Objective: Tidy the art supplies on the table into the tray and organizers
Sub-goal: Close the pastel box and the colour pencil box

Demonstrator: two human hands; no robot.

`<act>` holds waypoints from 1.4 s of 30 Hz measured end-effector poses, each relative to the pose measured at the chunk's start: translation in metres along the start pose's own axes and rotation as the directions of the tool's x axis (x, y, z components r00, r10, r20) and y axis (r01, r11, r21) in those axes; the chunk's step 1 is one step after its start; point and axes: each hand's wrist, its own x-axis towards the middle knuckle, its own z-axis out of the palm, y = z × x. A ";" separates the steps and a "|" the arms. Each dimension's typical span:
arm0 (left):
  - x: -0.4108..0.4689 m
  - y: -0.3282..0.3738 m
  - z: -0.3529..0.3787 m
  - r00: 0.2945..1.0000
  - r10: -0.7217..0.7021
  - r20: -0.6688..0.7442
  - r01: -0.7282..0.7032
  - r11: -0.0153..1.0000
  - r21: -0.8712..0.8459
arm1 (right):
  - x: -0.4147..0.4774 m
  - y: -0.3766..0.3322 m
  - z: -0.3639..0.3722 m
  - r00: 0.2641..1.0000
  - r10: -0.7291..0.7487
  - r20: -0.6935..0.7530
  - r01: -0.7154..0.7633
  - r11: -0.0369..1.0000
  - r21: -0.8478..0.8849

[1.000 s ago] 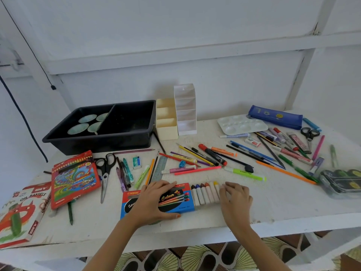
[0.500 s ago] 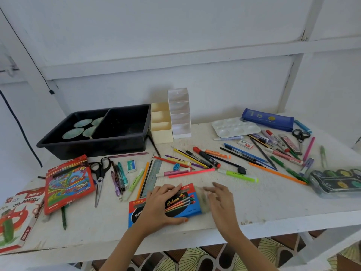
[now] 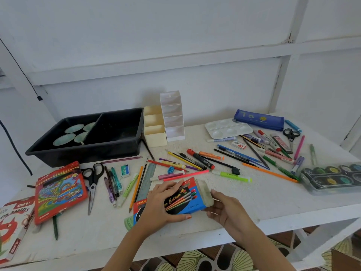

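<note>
Both hands (image 3: 163, 202) (image 3: 226, 209) now lift blue box (image 3: 184, 200).

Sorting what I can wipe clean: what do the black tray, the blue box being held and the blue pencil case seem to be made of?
Black tray: most likely moulded plastic; smooth, slightly glossy walls with a rounded rim and a moulded divider.
Blue box: printed cardboard, with a plain grey end flap that folds.
Blue pencil case: probably fabric or soft vinyl, judging by its soft outline; the picture leaves it open.
</note>
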 end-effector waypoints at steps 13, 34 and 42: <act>0.002 -0.003 0.005 1.000 0.007 0.016 -0.008 0.997 0.078 | 0.002 0.014 -0.002 0.993 -0.116 -0.025 0.117 0.993 0.030; 0.031 0.041 0.058 1.000 0.005 0.020 -0.008 0.986 0.169 | 0.007 0.048 -0.019 0.607 -0.793 -0.052 0.409 0.368 -0.835; 0.043 0.062 0.092 0.992 0.070 0.103 -0.086 0.984 0.157 | 0.012 0.061 -0.055 0.432 -0.873 0.227 0.247 -0.127 -0.961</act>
